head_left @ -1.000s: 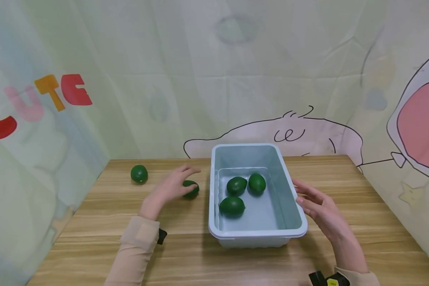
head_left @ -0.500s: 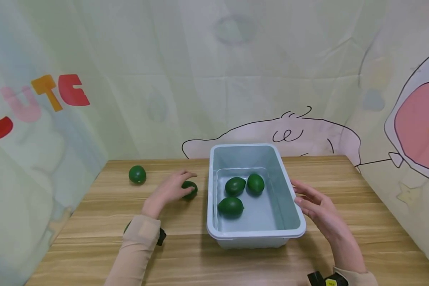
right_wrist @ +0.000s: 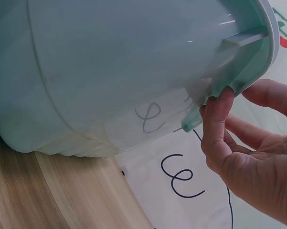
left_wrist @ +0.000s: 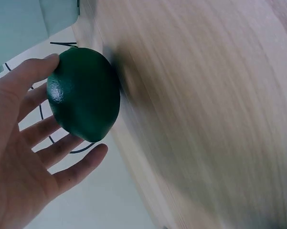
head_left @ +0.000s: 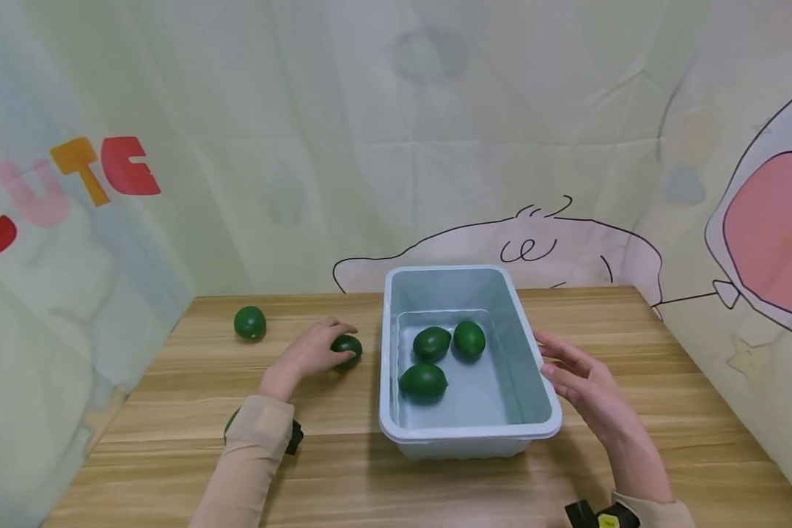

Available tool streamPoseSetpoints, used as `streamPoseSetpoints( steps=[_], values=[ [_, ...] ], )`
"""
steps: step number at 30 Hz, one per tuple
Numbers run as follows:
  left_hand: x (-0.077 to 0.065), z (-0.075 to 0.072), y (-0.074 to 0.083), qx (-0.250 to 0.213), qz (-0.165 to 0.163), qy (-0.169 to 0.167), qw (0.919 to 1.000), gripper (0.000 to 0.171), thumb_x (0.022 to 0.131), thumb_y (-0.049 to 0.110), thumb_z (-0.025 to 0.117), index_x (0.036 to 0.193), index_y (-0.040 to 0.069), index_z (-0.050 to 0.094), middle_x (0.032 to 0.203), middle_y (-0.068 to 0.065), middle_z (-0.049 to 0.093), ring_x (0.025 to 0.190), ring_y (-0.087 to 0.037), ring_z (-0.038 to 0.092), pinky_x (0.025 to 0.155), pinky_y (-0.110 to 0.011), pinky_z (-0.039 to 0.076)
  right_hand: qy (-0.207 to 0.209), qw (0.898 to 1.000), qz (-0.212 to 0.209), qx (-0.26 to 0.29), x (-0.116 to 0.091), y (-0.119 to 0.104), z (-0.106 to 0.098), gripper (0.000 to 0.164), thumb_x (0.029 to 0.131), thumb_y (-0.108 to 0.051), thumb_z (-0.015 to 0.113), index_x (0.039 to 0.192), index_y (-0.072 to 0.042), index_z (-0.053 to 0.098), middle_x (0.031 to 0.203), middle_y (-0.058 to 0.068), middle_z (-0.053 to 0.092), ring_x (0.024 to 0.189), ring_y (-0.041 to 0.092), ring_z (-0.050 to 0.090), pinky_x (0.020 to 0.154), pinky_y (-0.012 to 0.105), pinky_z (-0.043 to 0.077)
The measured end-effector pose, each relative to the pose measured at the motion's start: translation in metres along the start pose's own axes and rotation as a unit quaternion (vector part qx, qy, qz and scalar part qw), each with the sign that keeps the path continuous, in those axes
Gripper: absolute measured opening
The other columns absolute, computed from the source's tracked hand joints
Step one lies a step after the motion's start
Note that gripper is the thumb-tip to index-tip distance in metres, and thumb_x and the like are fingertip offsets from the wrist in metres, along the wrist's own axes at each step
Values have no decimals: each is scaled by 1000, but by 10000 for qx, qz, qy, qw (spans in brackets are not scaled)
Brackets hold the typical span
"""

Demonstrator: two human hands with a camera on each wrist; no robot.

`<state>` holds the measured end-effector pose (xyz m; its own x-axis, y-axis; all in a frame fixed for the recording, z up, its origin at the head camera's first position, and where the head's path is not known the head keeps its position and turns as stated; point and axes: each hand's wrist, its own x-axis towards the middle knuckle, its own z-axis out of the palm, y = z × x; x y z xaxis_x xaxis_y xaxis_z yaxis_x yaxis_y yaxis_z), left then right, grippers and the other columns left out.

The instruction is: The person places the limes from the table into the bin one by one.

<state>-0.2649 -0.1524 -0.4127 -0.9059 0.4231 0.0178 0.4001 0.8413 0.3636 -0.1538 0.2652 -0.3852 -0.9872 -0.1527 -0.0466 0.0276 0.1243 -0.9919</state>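
My left hand (head_left: 310, 350) is at a dark green lime (head_left: 347, 352) on the table, left of the bin. In the left wrist view the thumb presses one side of this lime (left_wrist: 84, 93) while fingers lie behind it, pinching it. My right hand (head_left: 587, 381) holds the right rim of a light blue plastic bin (head_left: 470, 431). From the right wrist view, its thumb and curled fingers (right_wrist: 217, 124) grip the rim edge. Inside the bin lie three limes: one at the front (head_left: 424, 382), one behind it (head_left: 431, 344), and another at the right (head_left: 468, 339).
Another lime (head_left: 249, 323) sits at the table's back left. A sliver of a green object (head_left: 230, 419) shows beside my left sleeve, which hides most of it. The wooden table (head_left: 330, 477) ends at a printed cloth backdrop (head_left: 290, 220).
My left fingers have lowered and closed in around the lime. My right hand keeps its place at the bin rim. The whole view has shifted slightly, and a green sliver has appeared beside my left sleeve.
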Motion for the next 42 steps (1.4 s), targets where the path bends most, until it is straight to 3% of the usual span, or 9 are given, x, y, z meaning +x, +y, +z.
streamPoseSetpoints(
  steps=[9, 16, 30, 42],
  values=[
    [3, 7, -4, -86, 89, -203, 9997, 51, 85, 18, 71, 131, 3, 56, 121, -22, 57, 107, -36, 58, 92, -49, 51, -33, 10000, -43, 34, 1, -1, -1, 56, 96, -21, 57, 147, -7, 37, 123, -6, 52, 108, 4, 56, 88, 20, 52],
    [0, 9, 0, -5, 231, -166, 9996, 55, 79, 12, 74, 130, 1, 55, 114, -21, 58, 104, -36, 59, 90, -50, 51, -24, 10000, -9, 37, 1, -1, 0, 57, 96, -21, 57, 147, -7, 36, 124, -6, 52, 109, 4, 56, 88, 20, 52],
    [1, 13, 1, 4, -66, -292, 9996, 54, 82, 17, 74, 133, 9, 56, 119, -16, 58, 109, -31, 58, 93, -49, 51, -17, 10000, 22, 45, 1, 1, -1, 57, 96, -21, 57, 147, -8, 37, 124, -7, 52, 109, 3, 56, 88, 20, 53],
    [-5, 11, 6, 88, -110, -300, 9995, 53, 84, 21, 72, 134, 12, 55, 122, -14, 57, 108, -29, 56, 93, -50, 50, -3, 10000, -26, 24, 0, 2, -2, 56, 96, -21, 57, 147, -8, 38, 124, -9, 53, 110, 2, 56, 88, 20, 52]
  ],
)
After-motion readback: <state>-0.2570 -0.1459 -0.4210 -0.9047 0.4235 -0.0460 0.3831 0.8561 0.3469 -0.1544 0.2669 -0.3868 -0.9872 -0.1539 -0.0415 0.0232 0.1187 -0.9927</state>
